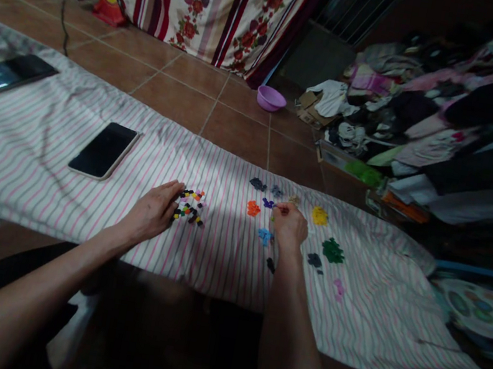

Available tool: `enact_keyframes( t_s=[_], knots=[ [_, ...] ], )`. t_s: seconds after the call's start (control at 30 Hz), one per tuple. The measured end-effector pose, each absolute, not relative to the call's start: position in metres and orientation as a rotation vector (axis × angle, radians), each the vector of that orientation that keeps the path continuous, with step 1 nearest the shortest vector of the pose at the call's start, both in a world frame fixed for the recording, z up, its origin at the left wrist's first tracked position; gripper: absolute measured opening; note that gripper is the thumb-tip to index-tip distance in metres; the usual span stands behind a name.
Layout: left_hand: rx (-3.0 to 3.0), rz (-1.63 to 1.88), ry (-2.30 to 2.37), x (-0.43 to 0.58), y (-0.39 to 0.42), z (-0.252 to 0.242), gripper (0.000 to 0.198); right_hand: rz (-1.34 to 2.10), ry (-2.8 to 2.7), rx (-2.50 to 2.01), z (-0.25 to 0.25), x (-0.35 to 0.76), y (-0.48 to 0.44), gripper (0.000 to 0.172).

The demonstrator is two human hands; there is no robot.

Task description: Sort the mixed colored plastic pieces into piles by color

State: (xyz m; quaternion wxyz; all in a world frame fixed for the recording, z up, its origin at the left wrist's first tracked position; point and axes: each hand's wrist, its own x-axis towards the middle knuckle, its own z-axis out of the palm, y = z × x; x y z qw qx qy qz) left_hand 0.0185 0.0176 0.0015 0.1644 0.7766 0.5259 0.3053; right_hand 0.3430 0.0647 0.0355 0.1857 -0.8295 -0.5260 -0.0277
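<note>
My left hand lies on the cloth at the left edge of a mixed pile of small coloured pieces, its fingers extended and touching the pile's side. Over the sorted heaps, my right hand has thumb and fingertips pinched together; whatever is between them is too small to make out. Just left of those fingertips sits a small purple heap. Around it are an orange heap, a light blue heap, a beige heap partly hidden by the hand, and a yellow heap.
Dark green, dark grey, pink and black heaps lie nearer the right arm. A phone and a tablet-like device rest on the striped cloth. Beyond it, a purple basin stands on the floor.
</note>
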Motion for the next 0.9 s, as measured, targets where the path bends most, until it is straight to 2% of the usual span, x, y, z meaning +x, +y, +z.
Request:
enact_keyframes(
  t_s=[0.43,0.6,0.77,0.9],
  knots=[
    [2.210,0.854,1.498,0.016,0.017,0.004,0.043,-0.084,-1.458,-2.188,0.038,0.347,0.062,0.025],
    [2.189,0.849,1.508,0.017,0.017,0.005,0.044,-0.089,-1.603,-1.894,0.040,0.318,0.055,0.027],
    [2.199,0.859,1.491,0.016,0.016,0.007,0.044,0.074,-1.897,-1.496,0.034,0.267,0.043,0.021],
    [2.259,0.857,1.433,0.014,0.015,0.011,0.039,0.221,-2.043,-1.350,0.028,0.239,0.034,0.018]
  ],
)
